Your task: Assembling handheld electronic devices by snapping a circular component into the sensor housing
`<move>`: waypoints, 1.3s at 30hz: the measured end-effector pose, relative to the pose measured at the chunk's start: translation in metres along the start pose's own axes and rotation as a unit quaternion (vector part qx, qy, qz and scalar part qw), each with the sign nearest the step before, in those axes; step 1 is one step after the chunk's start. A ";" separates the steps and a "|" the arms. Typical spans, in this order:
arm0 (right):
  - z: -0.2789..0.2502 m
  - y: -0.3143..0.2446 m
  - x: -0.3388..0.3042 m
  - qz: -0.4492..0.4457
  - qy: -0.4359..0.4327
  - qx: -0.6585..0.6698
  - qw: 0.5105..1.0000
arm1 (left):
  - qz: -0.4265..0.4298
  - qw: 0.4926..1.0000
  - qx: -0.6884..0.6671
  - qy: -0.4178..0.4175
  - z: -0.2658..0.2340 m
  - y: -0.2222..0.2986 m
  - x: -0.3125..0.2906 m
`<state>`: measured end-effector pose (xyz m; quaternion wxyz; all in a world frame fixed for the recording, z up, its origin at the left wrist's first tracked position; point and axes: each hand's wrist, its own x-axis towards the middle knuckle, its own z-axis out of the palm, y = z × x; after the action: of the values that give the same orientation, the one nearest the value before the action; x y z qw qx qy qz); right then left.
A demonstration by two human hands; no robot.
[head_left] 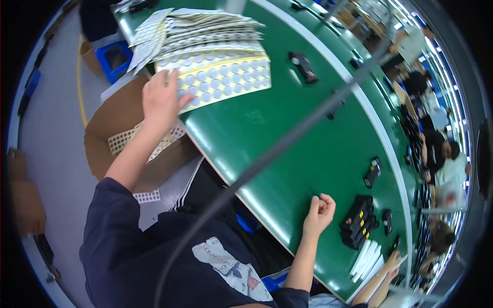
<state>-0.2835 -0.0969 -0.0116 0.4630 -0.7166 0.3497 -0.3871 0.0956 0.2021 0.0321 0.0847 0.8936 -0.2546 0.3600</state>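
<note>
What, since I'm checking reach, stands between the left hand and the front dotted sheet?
Nothing visible: the left hand overlaps the left end of the dotted sheet, contact unclear. The cardboard box sits below, not between.

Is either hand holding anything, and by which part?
The left hand is at the left end of the front sheet of grey dots; whether it grips or only touches can't be told. The right hand, loosely curled, shows nothing held.

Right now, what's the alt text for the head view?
A person's left hand is at a sheet of grey discs on a green table; the right hand, curled, is near black devices. An open cardboard box holds dotted sheets.
</note>
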 end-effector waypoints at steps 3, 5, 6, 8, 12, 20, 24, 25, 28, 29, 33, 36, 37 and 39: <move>-0.002 0.006 0.000 0.020 -0.004 0.008 1.000 | -0.002 1.000 -0.027 -0.014 -0.009 0.009 -0.002; -0.004 0.002 0.004 0.030 0.000 0.005 1.000 | 0.096 0.989 -0.076 0.081 -0.018 0.029 0.003; 0.001 -0.001 0.005 0.031 0.001 0.012 0.999 | 0.162 0.972 -0.166 0.032 -0.032 0.031 0.007; -0.004 -0.006 0.007 0.015 0.003 0.006 1.000 | 0.250 0.905 -0.343 -0.004 -0.068 0.057 0.015; -0.032 -0.022 0.000 -0.084 0.060 -0.009 0.995 | 0.202 0.713 -0.600 -0.302 -0.089 0.106 0.028; -0.079 -0.031 -0.034 -0.213 -0.025 -0.314 0.925 | 0.324 0.741 -0.458 -0.368 -0.006 0.155 0.067; -0.060 -0.031 -0.065 -0.091 -0.138 -0.229 0.959 | 0.328 0.702 -0.447 -0.447 0.046 0.210 0.127; -0.056 -0.032 -0.064 -0.120 -0.156 -0.276 0.941 | 0.310 0.712 -0.423 -0.468 0.054 0.239 0.151; -0.040 -0.042 -0.041 -0.177 -0.168 -0.334 0.910 | 0.143 0.840 -0.366 -0.374 0.098 0.318 0.180; -0.035 -0.050 -0.033 -0.195 -0.152 -0.352 0.903 | 0.114 0.869 -0.325 -0.356 0.117 0.347 0.182; -0.027 -0.051 -0.018 -0.206 -0.191 -0.454 0.846 | -0.035 0.860 -0.319 -0.397 0.160 0.407 0.178; -0.016 -0.048 -0.023 -0.176 -0.198 -0.449 0.854 | -0.105 0.821 -0.370 -0.422 0.177 0.414 0.186; -0.014 -0.050 -0.027 -0.185 -0.212 -0.437 0.854 | -0.114 0.791 -0.396 -0.452 0.171 0.410 0.191; -0.016 -0.054 -0.027 -0.169 -0.216 -0.429 0.861 | -0.099 0.751 -0.437 -0.485 0.176 0.417 0.190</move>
<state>-0.3025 -0.0622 0.0365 0.1017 -0.9581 0.2457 -0.1067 0.1027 -0.2888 0.0213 0.3663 0.8338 -0.3010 -0.2828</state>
